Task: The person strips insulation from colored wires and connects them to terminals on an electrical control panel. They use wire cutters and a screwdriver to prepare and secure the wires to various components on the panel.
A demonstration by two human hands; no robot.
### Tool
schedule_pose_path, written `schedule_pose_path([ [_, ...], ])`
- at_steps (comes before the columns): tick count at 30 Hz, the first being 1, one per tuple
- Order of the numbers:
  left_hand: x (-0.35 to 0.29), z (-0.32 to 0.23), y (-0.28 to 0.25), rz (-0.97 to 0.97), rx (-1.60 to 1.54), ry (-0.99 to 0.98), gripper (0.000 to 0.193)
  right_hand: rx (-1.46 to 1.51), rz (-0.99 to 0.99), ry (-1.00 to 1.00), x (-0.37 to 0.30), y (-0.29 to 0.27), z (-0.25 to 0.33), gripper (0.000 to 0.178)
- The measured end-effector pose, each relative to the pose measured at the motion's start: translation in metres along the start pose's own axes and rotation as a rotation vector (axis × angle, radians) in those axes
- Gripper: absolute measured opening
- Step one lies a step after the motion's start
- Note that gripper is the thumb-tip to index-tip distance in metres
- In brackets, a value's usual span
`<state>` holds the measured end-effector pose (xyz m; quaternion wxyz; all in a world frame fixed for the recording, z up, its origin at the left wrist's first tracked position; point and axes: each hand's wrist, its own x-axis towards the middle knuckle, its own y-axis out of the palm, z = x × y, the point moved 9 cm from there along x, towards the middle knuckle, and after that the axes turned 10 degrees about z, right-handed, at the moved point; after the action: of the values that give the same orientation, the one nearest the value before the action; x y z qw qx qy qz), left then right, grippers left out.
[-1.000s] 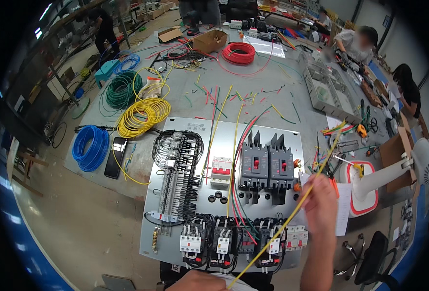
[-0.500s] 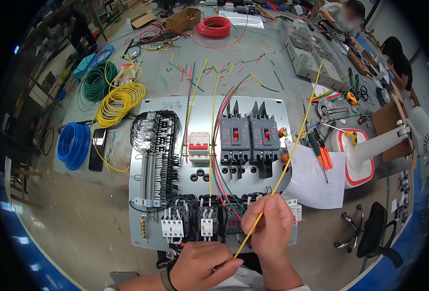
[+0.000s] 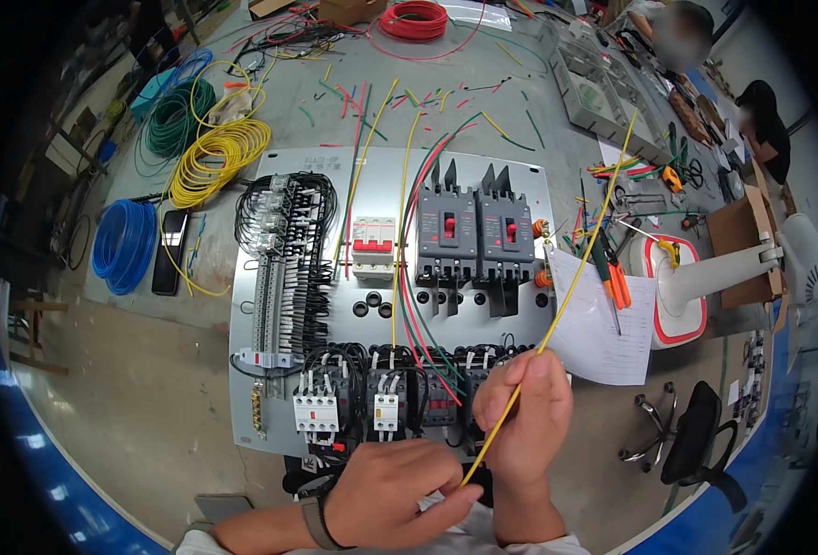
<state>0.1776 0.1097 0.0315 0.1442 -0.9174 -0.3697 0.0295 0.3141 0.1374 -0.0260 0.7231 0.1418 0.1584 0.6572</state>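
Note:
A long yellow wire (image 3: 576,285) runs slantwise between my two hands and far out past the right one. My right hand (image 3: 527,412) pinches it between thumb and fingers. My left hand (image 3: 395,492), with a band on the wrist, is closed on the wire's lower end. Just beyond lies a metal mounting plate (image 3: 330,313) with two dark grey circuit breakers (image 3: 448,231), a small white breaker with red levers (image 3: 374,247), and contactors (image 3: 316,412) along its near edge. Red, green and yellow wires (image 3: 407,305) rise loosely from the near row.
Left of the plate are blue (image 3: 124,247), yellow (image 3: 219,165) and green wire coils, and a phone (image 3: 170,254). To the right lie paper (image 3: 603,328), orange-handled pliers (image 3: 620,287) and a white fan base (image 3: 682,291). Two people sit at the far right.
The view has shifted, so the plate sits slightly further left and higher. Both hands keep hold of the yellow wire; its pose between them is almost the same.

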Motion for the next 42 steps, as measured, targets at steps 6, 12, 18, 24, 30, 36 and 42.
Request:
schedule_pose_path([
  [6,-0.006,0.004,-0.005,-0.089,0.091,0.058,0.02,0.08,0.332,0.136,-0.016,0.02,0.0,0.014],
  [12,-0.014,0.006,-0.009,-0.092,0.223,0.055,0.026,0.151,0.419,0.277,-0.036,0.018,-0.008,0.028],
  [18,-0.021,0.001,-0.011,-0.172,0.37,0.103,0.029,0.196,0.519,0.175,-0.036,0.02,-0.004,0.023],
  [24,-0.022,-0.004,-0.008,-0.217,0.504,0.154,0.031,0.118,0.485,0.169,-0.038,0.015,-0.006,0.022],
  [30,-0.023,-0.005,-0.007,-0.24,0.516,0.15,0.032,0.146,0.442,0.168,-0.039,0.015,-0.006,0.024],
  [36,-0.02,-0.005,-0.002,-0.194,0.524,0.149,0.038,0.181,0.362,0.131,-0.035,0.009,-0.005,0.022],
  [42,-0.012,-0.005,0.009,-0.181,0.487,0.151,0.031,0.134,0.178,0.114,-0.037,0.007,-0.009,0.03],
])
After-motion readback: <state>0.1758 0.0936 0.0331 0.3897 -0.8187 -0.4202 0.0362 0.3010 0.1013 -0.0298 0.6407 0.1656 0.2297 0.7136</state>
